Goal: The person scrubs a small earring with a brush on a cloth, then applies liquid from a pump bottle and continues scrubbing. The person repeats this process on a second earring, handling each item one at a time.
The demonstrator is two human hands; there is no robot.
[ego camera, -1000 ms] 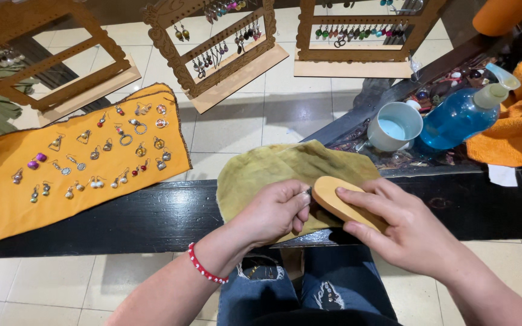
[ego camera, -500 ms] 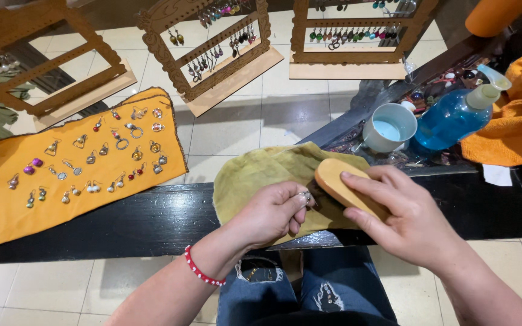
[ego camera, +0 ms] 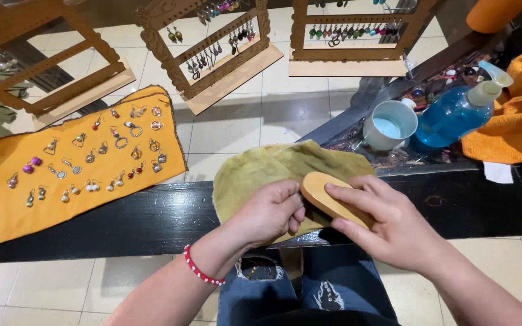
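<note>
While the right hand [ego camera: 388,223] is gripping an oval wooden brush [ego camera: 328,198] and the left hand [ego camera: 270,211] is pinching closed on something too small to identify, both are working over a yellow-green cloth [ego camera: 273,169] on the dark surface [ego camera: 92,217]. The brush's long axis is running from upper left to lower right. Judging by the many earrings [ego camera: 86,160] lying on the orange cloth [ego camera: 7,205] beside them, the cleaning is looking partway through.

black counter edge [ego camera: 122,217] ran across a white tiled top [ego camera: 285,115]. on it: orange cloth [ego camera: 7,199], olive-green cloth [ego camera: 261,172], three wooden earring racks [ego camera: 212,54], white cup [ego camera: 388,125], blue pump bottle [ego camera: 454,115].
</note>
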